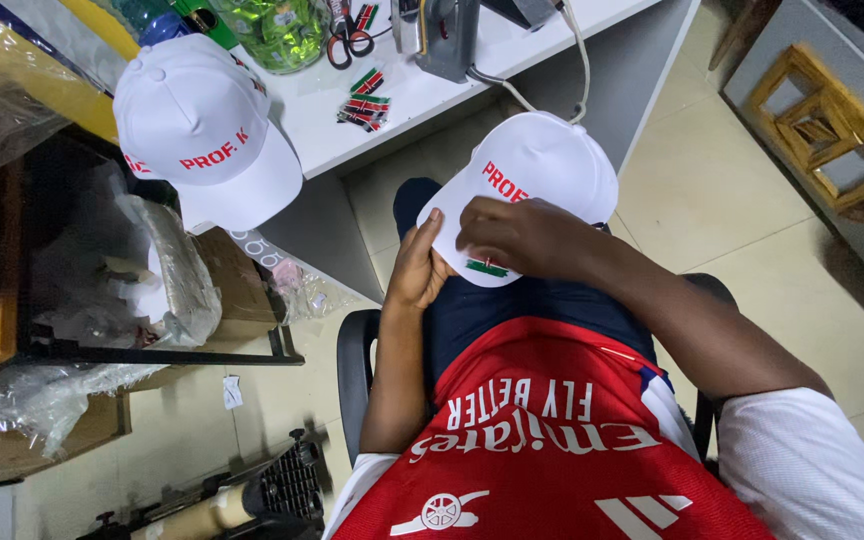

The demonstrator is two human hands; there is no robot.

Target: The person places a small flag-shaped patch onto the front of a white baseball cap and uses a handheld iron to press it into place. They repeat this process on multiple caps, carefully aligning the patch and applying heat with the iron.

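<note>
I've got the white cap [537, 170] on the lap, centre frame, brim toward me. Left hand [417, 270] pinches the brim's edge at nine o'clock; right hand [522, 235] presses flat, fingers together, on the small flag sticker [487, 267]. Cap looks light, soft crown, stiff brim — hold the brim. Second cap [202, 130] sits at ten o'clock on the bench [332, 120].

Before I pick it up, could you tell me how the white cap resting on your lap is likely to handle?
The white cap probably feels light: it sits on the lap with only the left hand and right hand steadying its brim. The brim looks stiff, keeping a flat curve. The crown holds a rounded dome, yet its fabric would likely dent if squeezed. The small striped patch may shift if loose.
</note>
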